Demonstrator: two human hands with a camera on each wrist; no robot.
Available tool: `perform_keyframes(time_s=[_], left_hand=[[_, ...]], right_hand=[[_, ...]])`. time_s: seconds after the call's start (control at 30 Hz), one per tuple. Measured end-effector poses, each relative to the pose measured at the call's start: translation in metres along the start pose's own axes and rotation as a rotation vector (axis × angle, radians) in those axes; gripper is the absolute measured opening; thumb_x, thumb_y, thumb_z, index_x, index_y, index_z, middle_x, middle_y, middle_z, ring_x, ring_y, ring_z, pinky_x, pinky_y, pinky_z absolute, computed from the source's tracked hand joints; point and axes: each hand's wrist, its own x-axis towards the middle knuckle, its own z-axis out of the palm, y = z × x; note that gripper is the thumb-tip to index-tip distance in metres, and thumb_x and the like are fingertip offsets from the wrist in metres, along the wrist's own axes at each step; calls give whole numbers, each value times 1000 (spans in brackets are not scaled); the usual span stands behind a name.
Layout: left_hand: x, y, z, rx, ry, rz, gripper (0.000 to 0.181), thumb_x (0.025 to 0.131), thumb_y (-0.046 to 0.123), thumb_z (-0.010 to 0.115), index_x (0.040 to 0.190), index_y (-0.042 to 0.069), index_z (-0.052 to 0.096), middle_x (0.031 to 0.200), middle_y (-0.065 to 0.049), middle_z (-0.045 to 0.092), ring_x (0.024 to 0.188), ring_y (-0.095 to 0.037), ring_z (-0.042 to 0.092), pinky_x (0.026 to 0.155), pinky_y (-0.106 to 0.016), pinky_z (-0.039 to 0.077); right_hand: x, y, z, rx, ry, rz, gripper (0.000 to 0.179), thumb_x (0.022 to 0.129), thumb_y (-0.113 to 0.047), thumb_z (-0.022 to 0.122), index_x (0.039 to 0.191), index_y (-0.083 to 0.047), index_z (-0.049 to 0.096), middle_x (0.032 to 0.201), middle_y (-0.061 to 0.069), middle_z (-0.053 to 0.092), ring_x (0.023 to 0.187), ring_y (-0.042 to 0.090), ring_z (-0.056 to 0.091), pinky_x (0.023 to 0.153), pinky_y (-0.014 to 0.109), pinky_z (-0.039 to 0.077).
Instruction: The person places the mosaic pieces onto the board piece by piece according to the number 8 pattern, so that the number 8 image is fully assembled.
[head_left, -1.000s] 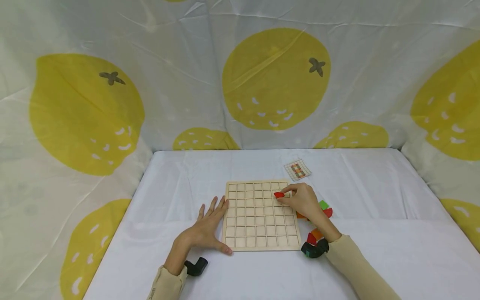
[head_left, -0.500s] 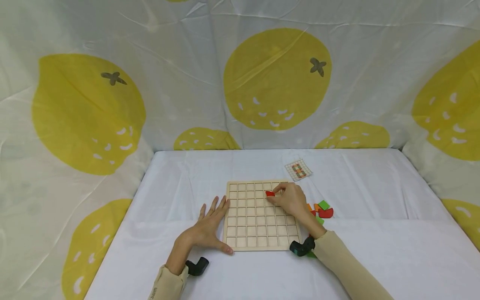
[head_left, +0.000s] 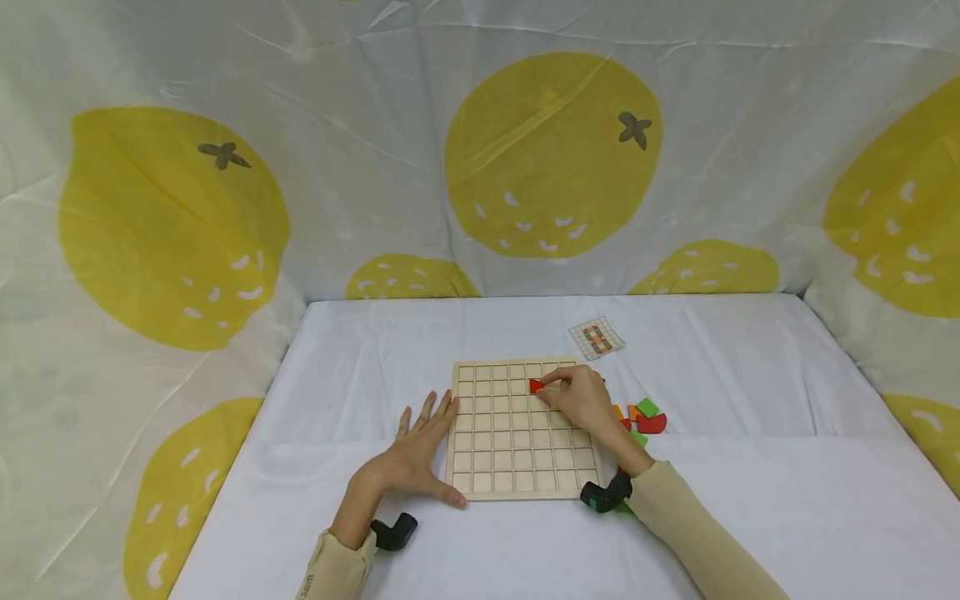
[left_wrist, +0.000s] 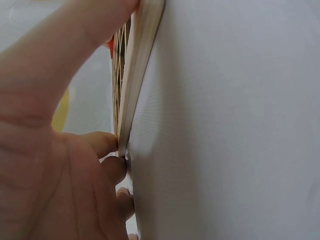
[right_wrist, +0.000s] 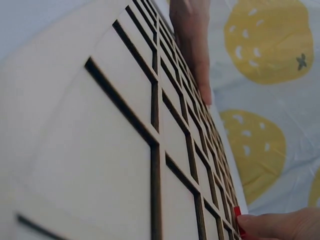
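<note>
A square wooden board [head_left: 481, 461] with a grid of shallow cells lies in the middle of the table. My right hand [head_left: 581, 398] pinches a small red piece [head_left: 535, 386] between thumb and fingertips over a cell in the board's far part. In the right wrist view the red piece [right_wrist: 237, 212] sits at the grid by the fingertips. My left hand [head_left: 411, 457] rests spread along the board's left edge, thumb at the near left corner. The left wrist view shows its fingers [left_wrist: 116, 170] touching the board's side [left_wrist: 139, 70].
Loose pieces lie right of the board, among them a green square [head_left: 647, 407] and a red rounded piece [head_left: 652, 424]; my right forearm partly hides others. A small pattern card [head_left: 596, 337] lies beyond the board's far right corner. A lemon-print cloth [head_left: 555, 158] hangs behind the table.
My right hand has moved left across the board with the red piece, most of it in the first half second, then slightly further. My left hand has stayed in place.
</note>
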Motion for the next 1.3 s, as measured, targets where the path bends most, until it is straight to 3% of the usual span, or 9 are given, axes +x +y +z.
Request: perform_keyframes(time_s=[0.5, 0.63, 0.83, 1.0, 1.3], left_hand=[[1, 0, 1, 2, -2, -2, 150, 60, 57, 96, 165, 1, 5, 174, -18, -3, 161, -44, -10, 123, -73, -8], [0, -1, 0, 5, 0, -2, 150, 60, 57, 96, 165, 0, 5, 174, -18, -3, 161, -44, -9, 123, -73, -8], [0, -1, 0, -1, -1, 4, 150, 61, 57, 96, 165, 0, 5, 174, -19, -3, 161, -45, -10, 123, -73, -8], [0, -1, 0, -3, -1, 3, 150, 61, 57, 96, 165, 1, 5, 174, -19, -3, 160, -45, -10, 123, -73, -8], [0, -2, 0, -10, -2, 8, 150, 61, 57, 96, 165, 1, 4, 174, -18, -3, 161, -44, -11, 123, -73, -9]], right_hand=[[4, 1, 4, 22, 9, -8, 17, 85, -13, 84, 100, -5, 82, 47, -6, 41, 43, 7, 34, 44, 20, 23], [3, 1, 0, 45, -50, -5, 18, 89, -16, 82, 105, -7, 82, 50, -5, 42, 44, 9, 36, 44, 20, 25], [-3, 4, -20, 59, -124, 5, 26, 93, -19, 78, 116, -7, 78, 56, -4, 38, 47, 10, 32, 45, 21, 25], [-13, 14, -42, 57, -98, 17, 26, 94, -18, 77, 116, -5, 77, 56, -3, 35, 47, 11, 27, 45, 21, 22], [-37, 39, -77, -29, -42, 110, 27, 93, -19, 78, 118, -7, 77, 58, -3, 36, 47, 13, 35, 45, 22, 25]])
